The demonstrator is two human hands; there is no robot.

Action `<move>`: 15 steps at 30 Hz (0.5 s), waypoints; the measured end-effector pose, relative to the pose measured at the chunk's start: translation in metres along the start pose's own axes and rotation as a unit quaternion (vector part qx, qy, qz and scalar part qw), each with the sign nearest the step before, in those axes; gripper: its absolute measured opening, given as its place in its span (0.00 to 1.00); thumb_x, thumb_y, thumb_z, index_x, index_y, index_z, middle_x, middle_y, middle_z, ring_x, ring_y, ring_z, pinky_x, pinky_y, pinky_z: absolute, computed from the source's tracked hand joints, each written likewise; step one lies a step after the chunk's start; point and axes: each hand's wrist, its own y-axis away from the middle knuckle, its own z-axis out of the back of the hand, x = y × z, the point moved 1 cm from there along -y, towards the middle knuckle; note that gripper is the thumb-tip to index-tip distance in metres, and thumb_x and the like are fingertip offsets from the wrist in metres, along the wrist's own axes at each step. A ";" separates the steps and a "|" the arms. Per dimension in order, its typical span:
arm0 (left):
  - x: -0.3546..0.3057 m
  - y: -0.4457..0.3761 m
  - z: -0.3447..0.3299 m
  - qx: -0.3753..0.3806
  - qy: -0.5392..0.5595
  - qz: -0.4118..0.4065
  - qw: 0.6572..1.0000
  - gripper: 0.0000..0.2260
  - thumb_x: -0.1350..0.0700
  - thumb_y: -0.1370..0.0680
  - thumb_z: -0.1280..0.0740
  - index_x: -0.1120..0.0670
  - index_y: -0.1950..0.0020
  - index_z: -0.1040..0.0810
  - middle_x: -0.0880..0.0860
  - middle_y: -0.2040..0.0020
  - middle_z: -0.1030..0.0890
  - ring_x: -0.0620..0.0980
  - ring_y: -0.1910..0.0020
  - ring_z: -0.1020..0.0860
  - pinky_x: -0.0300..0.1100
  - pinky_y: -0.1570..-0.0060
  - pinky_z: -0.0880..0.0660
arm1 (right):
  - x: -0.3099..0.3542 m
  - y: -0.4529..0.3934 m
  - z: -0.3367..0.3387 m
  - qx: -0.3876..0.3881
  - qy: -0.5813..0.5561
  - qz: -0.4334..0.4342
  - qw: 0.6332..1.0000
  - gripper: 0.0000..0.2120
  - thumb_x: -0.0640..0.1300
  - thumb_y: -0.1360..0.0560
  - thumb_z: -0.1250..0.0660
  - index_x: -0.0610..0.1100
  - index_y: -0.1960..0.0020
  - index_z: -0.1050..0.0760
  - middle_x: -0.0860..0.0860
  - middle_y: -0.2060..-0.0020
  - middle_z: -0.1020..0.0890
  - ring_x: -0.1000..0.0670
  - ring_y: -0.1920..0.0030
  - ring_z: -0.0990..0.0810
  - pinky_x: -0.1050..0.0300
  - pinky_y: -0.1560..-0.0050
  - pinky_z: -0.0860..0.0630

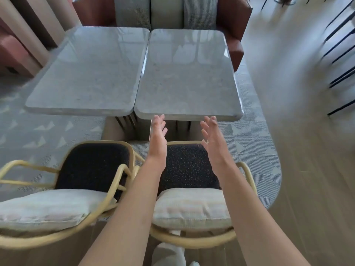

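Both my arms stretch forward over a rattan chair (192, 169) with a dark speckled seat and a pale back cushion. My left hand (158, 137) is held edge-up with straight fingers, its tips near the front edge of the right grey marble table (188, 83). My right hand (213, 139) is likewise flat and empty, palm facing left, fingertips just short of that table edge. Neither hand touches anything.
A second marble table (86, 73) abuts the first on the left. A matching rattan chair (80, 181) stands to the left. A red bench with grey cushions (167, 14) runs behind the tables. Patterned carpet (255, 143) lies underneath, with pale wood floor at right.
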 end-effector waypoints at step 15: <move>0.013 -0.150 -0.004 0.006 -0.016 0.095 0.995 0.29 0.36 0.16 0.57 0.46 0.20 0.38 0.50 0.19 0.38 0.51 0.22 0.38 0.58 0.21 0.48 | -0.008 -0.145 -0.033 -0.038 0.003 -0.072 0.997 0.30 0.63 0.18 0.52 0.51 0.20 0.40 0.53 0.23 0.34 0.51 0.23 0.38 0.40 0.21 0.46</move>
